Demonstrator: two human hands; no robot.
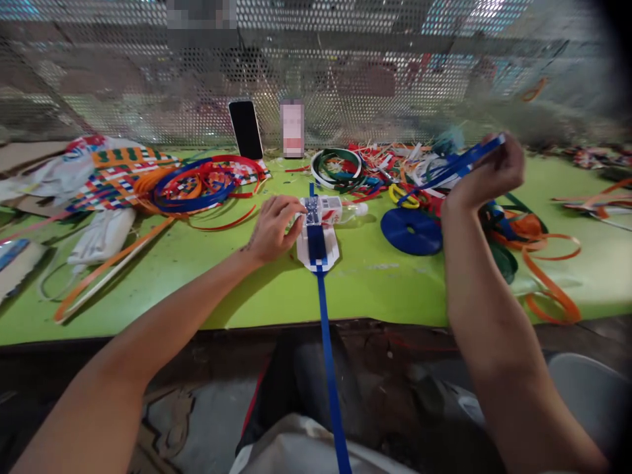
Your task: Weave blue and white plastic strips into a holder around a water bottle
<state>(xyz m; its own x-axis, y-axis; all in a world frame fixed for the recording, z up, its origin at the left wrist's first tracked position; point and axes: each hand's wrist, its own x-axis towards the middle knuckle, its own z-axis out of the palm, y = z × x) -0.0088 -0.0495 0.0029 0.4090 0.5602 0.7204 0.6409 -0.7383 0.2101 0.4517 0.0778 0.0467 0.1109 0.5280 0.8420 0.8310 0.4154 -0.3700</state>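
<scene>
My left hand has its fingers curled against the base end of a clear plastic bottle lying on its side, its white cap pointing right. The bottle rests across a small white woven piece with a blue middle. From that piece a long blue strap runs over the table's front edge towards my lap. My right hand is raised at the right, bent at the wrist and closed on a blue plastic strip. The strip slants down to the left, above a pile of strips.
A flat blue coil of strap and yellow-handled scissors lie right of the bottle. Orange strips curl at the right. Coiled straps and a white power strip are left. Two phones, one black, lean against the mesh.
</scene>
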